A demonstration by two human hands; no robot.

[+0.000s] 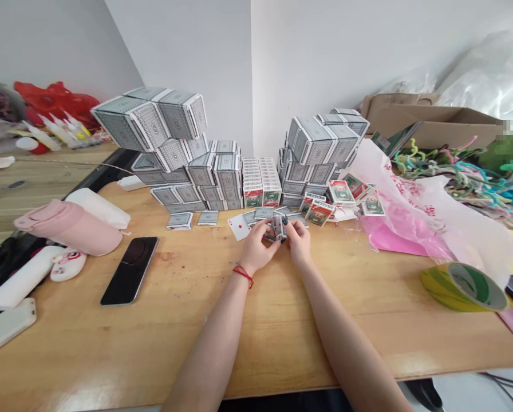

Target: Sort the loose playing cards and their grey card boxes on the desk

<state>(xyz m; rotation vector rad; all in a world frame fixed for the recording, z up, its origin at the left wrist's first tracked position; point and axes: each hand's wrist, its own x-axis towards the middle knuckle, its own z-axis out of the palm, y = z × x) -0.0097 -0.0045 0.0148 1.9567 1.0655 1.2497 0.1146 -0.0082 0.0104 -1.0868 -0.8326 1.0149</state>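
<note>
Near the middle of the table, my left hand (259,247) and my right hand (298,241) are closed together around a small folded playing-card piece (279,226). A red string bracelet circles my left wrist. Just beyond my hands lie several loose grey-backed cards (264,213), partly hidden by my fingers. One face-up card (239,226) with a red diamond rests left of them. Farther left are two small card stacks, a larger one (180,220) and a smaller one (208,217). Behind stand tall blocks built of folded cards, one at left (174,154) and one at right (320,149).
Boxed card decks (253,182) stand between the blocks, with loose boxes (342,192) at right. At left lie a black phone (130,270) and a pink tumbler (71,224). Right are a tape roll (462,287), a plastic bag (415,194) and a cardboard box (445,123).
</note>
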